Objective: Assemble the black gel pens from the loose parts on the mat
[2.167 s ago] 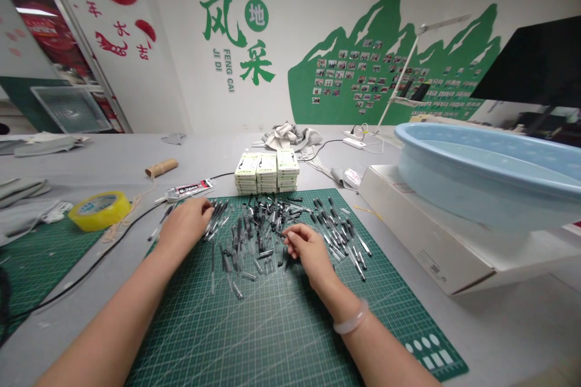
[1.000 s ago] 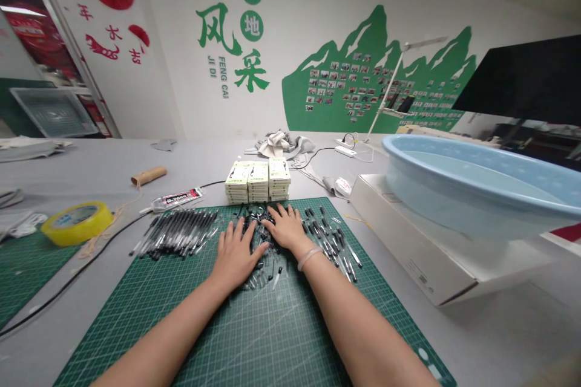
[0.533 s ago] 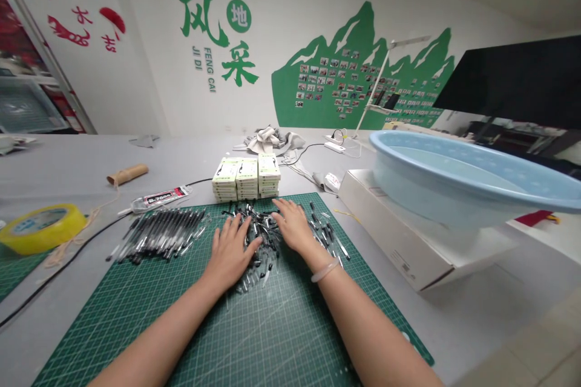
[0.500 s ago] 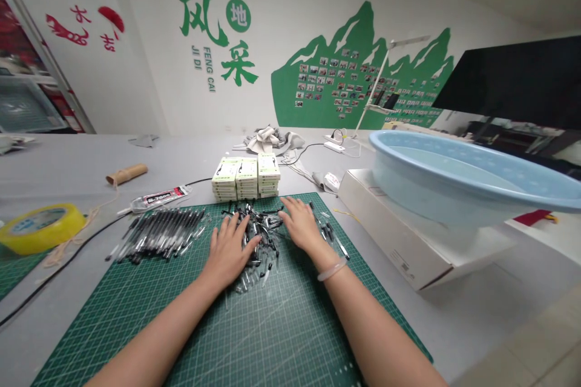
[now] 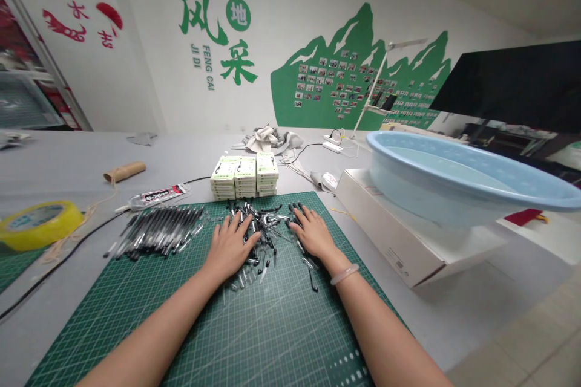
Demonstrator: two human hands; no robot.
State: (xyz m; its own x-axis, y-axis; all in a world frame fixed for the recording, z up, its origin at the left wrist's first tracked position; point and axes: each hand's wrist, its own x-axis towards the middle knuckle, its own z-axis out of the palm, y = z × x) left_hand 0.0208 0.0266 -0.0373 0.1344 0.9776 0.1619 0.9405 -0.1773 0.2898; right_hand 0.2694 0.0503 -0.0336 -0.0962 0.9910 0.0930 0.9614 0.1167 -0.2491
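Both my hands lie flat, fingers spread, on a green cutting mat (image 5: 254, 332). My left hand (image 5: 230, 246) presses on a loose heap of black and clear pen parts (image 5: 265, 227). My right hand (image 5: 314, 233) covers the pens at the heap's right side, a pale bangle (image 5: 344, 274) on its wrist. A tidy row of black pens (image 5: 158, 230) lies at the mat's far left corner, apart from both hands.
Stacked white-green small boxes (image 5: 245, 176) stand behind the mat. A glue tube (image 5: 157, 196), a cardboard roll (image 5: 124, 172) and yellow tape (image 5: 39, 224) lie left. A light blue basin (image 5: 458, 178) rests on a white carton (image 5: 399, 224) at right. A black cable (image 5: 59, 257) crosses the grey table.
My right hand has slid to the right over the pens there, away from my left hand. The left hand stays on the heap. The view has shifted slightly.
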